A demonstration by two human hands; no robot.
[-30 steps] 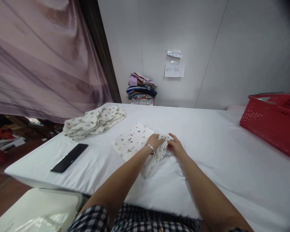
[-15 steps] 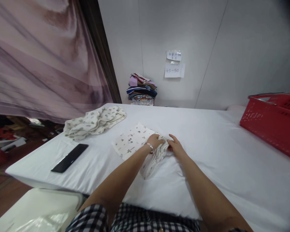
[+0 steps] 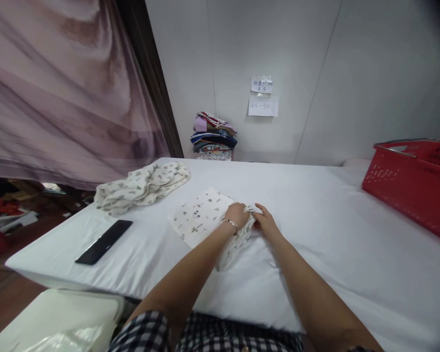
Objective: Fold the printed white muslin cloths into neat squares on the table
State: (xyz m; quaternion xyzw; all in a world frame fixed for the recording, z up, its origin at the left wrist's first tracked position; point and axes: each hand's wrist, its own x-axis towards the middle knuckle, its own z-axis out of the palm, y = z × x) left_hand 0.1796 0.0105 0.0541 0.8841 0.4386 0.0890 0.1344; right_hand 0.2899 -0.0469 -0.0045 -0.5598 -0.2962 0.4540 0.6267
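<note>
Printed cloth (image 3: pixel 197 215) lay on the white-covered counter (image 3: pixel 322 220), nr the person's side, part flat, rest bunched in folds. L hand (image 3: pixel 236 214), w/ a bracelet (image 3: pixel 232 224) at the wrist, had its grip closed over the folds. R hand (image 3: pixel 268 225) touched their R end; couldn't tell if that grip pinched, b/c fingertips were partly hidden. 2nd cloth (image 3: pixel 143 188) sat crumpled at far L, black slab (image 3: pixel 104 242) nearby. Red basket (image 3: pixel 407 183) stood well apart, far R. Clothes pile (image 3: pixel 213 139) was by the wall (image 3: pixel 289 49).
</note>
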